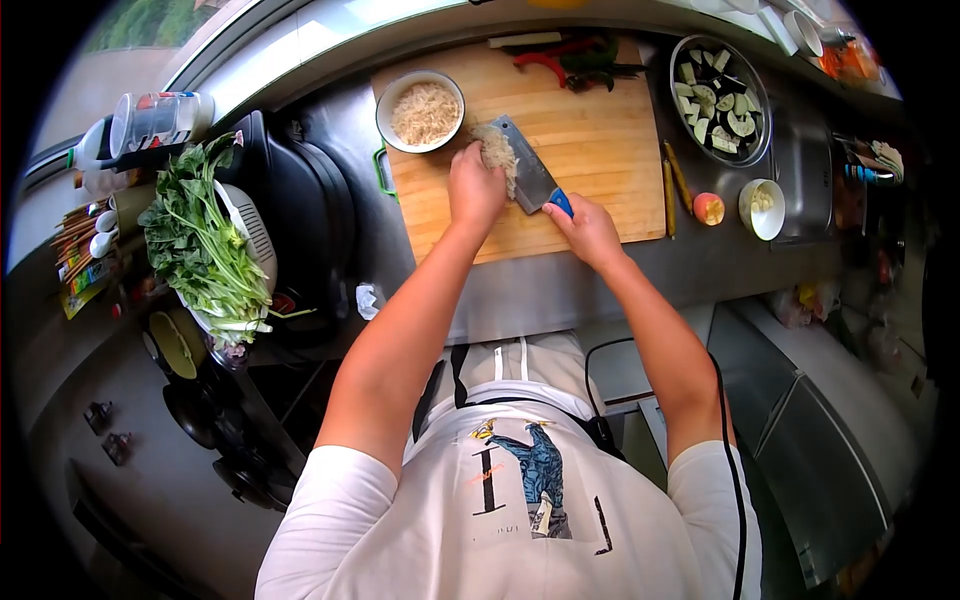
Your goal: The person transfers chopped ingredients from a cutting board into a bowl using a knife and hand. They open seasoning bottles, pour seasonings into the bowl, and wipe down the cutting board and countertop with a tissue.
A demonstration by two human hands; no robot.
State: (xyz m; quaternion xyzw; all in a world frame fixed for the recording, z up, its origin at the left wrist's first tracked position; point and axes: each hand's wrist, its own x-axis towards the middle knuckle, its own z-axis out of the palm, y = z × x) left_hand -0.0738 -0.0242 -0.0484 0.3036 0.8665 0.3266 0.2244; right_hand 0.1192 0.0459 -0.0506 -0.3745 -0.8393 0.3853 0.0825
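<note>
My right hand (585, 228) is closed round the blue handle of a cleaver (532, 170), its broad blade lying low over the wooden cutting board (590, 130). Against the left side of the blade lies a small heap of pale, finely chopped food (499, 153), whose kind I cannot make out. My left hand (476, 187) rests at that heap with its fingers curled down onto it; the fingertips are partly hidden. Just above and left of this hand, a white bowl (382, 118) on the board's corner is filled with similar pale shreds (425, 112).
Red and green peppers (560, 68) lie at the board's far edge. To the right stand a metal bowl (676, 110) of cut eggplant and a small white bowl (765, 228). Leafy greens (205, 235) fill a white basket (262, 240) at left, beside a black appliance (300, 190).
</note>
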